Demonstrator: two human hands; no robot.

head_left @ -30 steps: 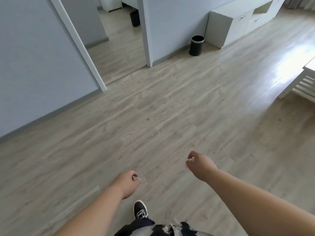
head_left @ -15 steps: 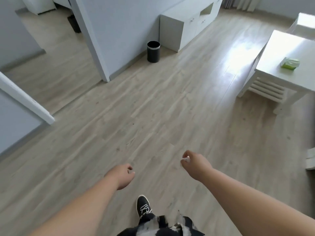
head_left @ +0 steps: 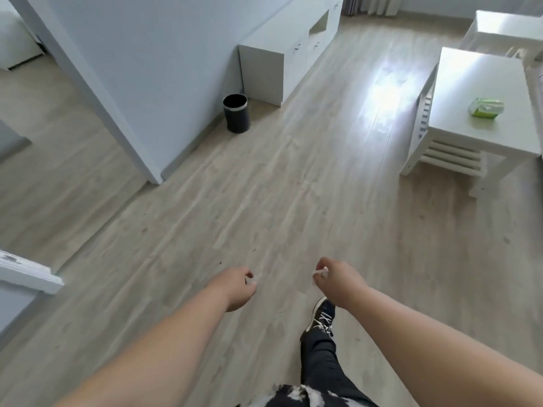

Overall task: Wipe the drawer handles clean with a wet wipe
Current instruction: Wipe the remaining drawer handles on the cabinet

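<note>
Since half a second before, the view had swung right: the bin (head_left: 236, 113) and cabinet (head_left: 282, 54) sat farther right in the picture, the table (head_left: 482, 92) showed more fully, and a dark trouser leg (head_left: 320, 359) with its shoe (head_left: 321, 317) had stepped forward beneath the right arm. Fingers (head_left: 318, 267) of the right hand (head_left: 338, 282) were curled in, pinching a small white scrap, seemingly the wipe (head_left: 320, 271), of which only a bit showed at the fingertips. The left hand (head_left: 235, 290) hung just beside it, apart, its fingers loosely curled and holding nothing. Both bare forearms reached out over the pale wood floor (head_left: 264, 201). Farther out, the black bin stood on the floor against the grey wall (head_left: 161, 54), just beside the near end of the long white cabinet. Small knobs, the drawer handles (head_left: 299, 46), showed on the cabinet's front, too small to tell in detail and well apart from both hands. At the right stood the white table with a slatted shelf beneath, and a green pack of wipes (head_left: 486, 107) lay on its top. Sunlight glared on the floor between the cabinet and the table. A doorway opened at the left.
</note>
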